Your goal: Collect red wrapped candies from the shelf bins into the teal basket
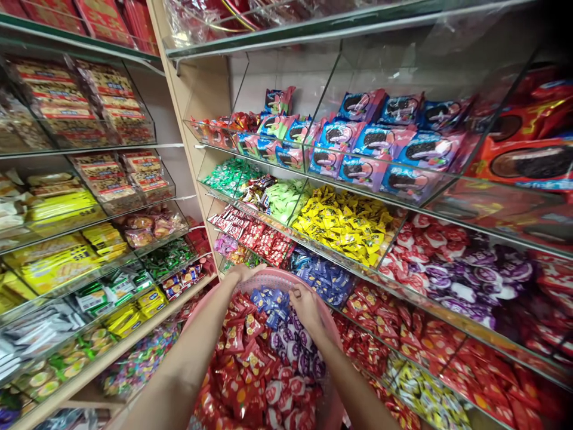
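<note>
A round pink basket (pixel 280 277) with a perforated wall stands in front of me, filled with wrapped candies. My left hand (pixel 240 273) is closed on its far rim. Inside the basket, by the right wall, my right hand (pixel 307 307) has its fingers curled together beside blue-wrapped candies (pixel 268 303); whatever it may hold is hidden. Purple-and-white candies (pixel 293 340) lie just below that hand. Red packets (pixel 244 352) fill the left and middle, and red-and-white candies (pixel 289 394) lie nearer me.
Clear-fronted shelf bins surround the basket. Ahead are blue candies (pixel 320 275), yellow candies (pixel 347 224) and blue-and-pink cookie packs (pixel 376 140). Purple-wrapped candies (pixel 474 278) fill a bin on the right. The left shelves hold yellow packets (pixel 58 263). A wooden upright (pixel 181 113) divides the two shelf sides.
</note>
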Motion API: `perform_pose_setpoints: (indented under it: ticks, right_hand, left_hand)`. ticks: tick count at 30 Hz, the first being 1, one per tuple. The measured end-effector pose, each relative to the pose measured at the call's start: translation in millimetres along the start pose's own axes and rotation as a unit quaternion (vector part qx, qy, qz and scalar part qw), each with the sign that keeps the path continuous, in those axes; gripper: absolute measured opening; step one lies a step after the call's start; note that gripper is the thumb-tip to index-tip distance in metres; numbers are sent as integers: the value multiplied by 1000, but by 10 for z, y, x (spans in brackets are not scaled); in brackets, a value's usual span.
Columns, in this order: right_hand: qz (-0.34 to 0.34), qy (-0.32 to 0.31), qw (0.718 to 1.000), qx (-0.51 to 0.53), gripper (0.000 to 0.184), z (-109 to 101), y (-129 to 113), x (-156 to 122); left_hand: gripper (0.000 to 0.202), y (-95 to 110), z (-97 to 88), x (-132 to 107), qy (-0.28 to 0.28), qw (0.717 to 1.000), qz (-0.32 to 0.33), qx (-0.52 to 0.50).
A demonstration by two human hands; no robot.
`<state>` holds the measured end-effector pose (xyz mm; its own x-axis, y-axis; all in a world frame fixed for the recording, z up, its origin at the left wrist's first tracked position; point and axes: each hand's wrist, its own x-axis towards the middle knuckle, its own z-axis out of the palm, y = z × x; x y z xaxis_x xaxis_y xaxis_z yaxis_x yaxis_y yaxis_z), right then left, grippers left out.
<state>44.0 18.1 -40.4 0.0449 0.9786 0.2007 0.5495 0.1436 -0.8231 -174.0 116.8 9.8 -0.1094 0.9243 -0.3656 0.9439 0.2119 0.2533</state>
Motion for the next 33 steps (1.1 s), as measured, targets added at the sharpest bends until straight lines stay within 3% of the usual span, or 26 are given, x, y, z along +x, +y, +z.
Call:
perform_pose_setpoints:
  ticks: [5,9,13,17,24,33]
  right_hand:
    - [-8,22,999,-34,20,-147,-89,-10]
    - [-3,63,996,-64,24,-383,-55,-101]
    - [-7,141,974,-177,31,-698,24,-257]
    - [43,122,943,-306,39,-894,47,-340]
    - [76,43,905,-417,37,-908,18,-265]
    - [69,59,906,-414,33,-913,100,-221]
  left_hand:
    - [110,-9,-8,12,-27,1000,9,1]
    - [105,-7,-21,2,-30,999,10,5]
    - [105,-8,-17,12,-29,1000,7,9]
    - [106,-9,-10,25,-29,999,3,13]
    - [105,-7,-11,14,-32,999,3,9]
    - [102,-17,-11,36,-35,999,0,4]
